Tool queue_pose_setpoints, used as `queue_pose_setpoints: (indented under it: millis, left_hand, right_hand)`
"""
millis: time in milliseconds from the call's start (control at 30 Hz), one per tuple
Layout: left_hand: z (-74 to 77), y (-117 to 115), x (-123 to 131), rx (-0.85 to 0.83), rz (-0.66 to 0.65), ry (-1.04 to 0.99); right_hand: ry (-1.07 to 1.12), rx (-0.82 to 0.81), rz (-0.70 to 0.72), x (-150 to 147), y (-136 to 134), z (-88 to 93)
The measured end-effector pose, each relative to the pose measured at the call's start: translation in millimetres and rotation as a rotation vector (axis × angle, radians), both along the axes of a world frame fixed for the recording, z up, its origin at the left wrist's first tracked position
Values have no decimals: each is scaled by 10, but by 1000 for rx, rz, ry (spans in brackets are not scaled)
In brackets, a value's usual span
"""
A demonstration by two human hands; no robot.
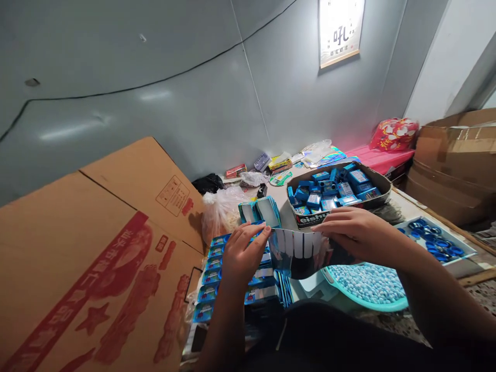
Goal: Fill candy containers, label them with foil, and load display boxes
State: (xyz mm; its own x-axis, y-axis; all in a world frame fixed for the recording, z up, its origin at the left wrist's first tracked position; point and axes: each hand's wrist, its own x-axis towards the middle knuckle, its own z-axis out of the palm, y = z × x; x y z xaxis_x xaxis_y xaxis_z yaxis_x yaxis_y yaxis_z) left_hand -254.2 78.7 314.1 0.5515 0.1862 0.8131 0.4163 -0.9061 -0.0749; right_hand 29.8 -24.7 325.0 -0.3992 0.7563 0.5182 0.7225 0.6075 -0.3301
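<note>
Between my two hands stretches a shiny, silvery flexible sheet (300, 258), bowed slightly and reflecting the surroundings. My left hand (242, 250) pinches its left upper corner with thumb and fingers. At the other end, my right hand (356, 232) is closed on the upper right edge, its fingers pointing left. Below and beside my left hand lie rows of blue printed packets (211, 276), partly hidden by my arm. Just beyond it stands a stack of blue-edged cards (267, 212). Under my right forearm sits a turquoise basin (382, 307) filled with small pale blue and white pellets (366, 281).
A large cardboard carton (127, 248) rises on the left. Behind my right hand, an open carton tray (306, 222) holds many small blue boxes (329, 191). Further right are a white tray (468, 253) of blue round parts and another brown carton (453, 165). Plastic bags (222, 206) lie behind.
</note>
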Motion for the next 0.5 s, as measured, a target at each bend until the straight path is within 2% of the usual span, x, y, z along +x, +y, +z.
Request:
queue_pose_setpoints:
  millis: [100, 233, 300, 400, 500]
  left_hand:
    - [-32, 8, -14, -5, -6, 20]
    - [-82, 9, -33, -37, 68, -4]
    - [-99, 2, -36, -30, 64, -15]
    - [-106, -16, -32, -41, 26, -1]
    - [-98, -38, -23, -72, 76, 51]
  right_hand:
    - [11, -19, 4, 1, 11, -19]
    - [47, -17, 23, -12, 26, -26]
    - [63, -7, 39, -22, 35, -21]
    - [74, 3, 63, -33, 49, -15]
    - [66, -3, 79, -34, 65, -25]
